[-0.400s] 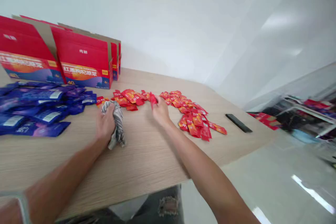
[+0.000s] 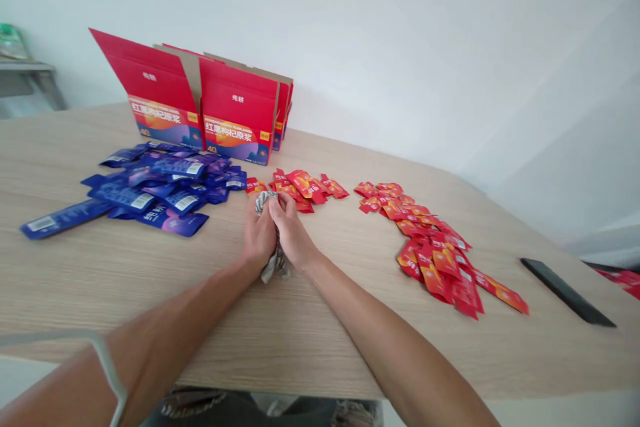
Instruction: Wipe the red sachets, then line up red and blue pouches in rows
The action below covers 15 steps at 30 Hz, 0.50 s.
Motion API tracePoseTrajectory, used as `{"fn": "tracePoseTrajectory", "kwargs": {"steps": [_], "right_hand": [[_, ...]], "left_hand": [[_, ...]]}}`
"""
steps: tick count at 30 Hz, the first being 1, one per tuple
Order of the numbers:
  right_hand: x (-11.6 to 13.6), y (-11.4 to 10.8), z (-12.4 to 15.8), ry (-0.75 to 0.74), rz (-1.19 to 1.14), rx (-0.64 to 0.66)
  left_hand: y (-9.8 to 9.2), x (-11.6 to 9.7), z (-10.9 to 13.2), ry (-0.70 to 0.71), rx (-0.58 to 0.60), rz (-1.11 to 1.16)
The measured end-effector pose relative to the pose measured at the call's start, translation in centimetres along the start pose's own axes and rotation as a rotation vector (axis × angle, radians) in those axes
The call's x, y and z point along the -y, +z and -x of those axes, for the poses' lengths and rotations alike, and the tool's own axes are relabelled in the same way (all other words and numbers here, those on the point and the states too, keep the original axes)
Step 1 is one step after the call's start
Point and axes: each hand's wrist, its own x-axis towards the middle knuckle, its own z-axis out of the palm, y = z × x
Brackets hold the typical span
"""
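Above the middle of the table, my two hands are pressed together around a grey-and-white striped cloth (image 2: 273,267). My left hand (image 2: 259,237) is closed on the cloth, whose loose end hangs below the fingers. Against it sits my right hand (image 2: 294,233), its fingers curled and closed; whatever lies inside them is hidden. Just beyond the hands is a small pile of red sachets (image 2: 303,188). A longer heap of red sachets (image 2: 435,247) spreads to the right, and a heap of blue sachets (image 2: 165,183) lies to the left.
Red cartons (image 2: 237,107) with raised flaps stand at the back left, behind the blue heap. A flat black object (image 2: 567,290) lies toward the table's right side. The white wall (image 2: 375,47) rises behind the table (image 2: 320,327).
My right hand, which held a red sachet, has come back to meet my left hand at the cloth. That sachet no longer shows. The view has turned left.
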Motion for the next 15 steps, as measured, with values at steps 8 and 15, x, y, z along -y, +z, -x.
{"fn": "tracePoseTrajectory", "kwargs": {"steps": [8,15], "right_hand": [[0.3,1.1,5.6,-0.144,0.336,0.074],[2.5,-2.5,2.2,-0.255,-0.062,-0.126]], "left_hand": [[-0.6,-0.5,-2.2,-0.103,-0.152,-0.033],[-0.7,-1.2,-3.2,-0.180,-0.186,0.050]]}}
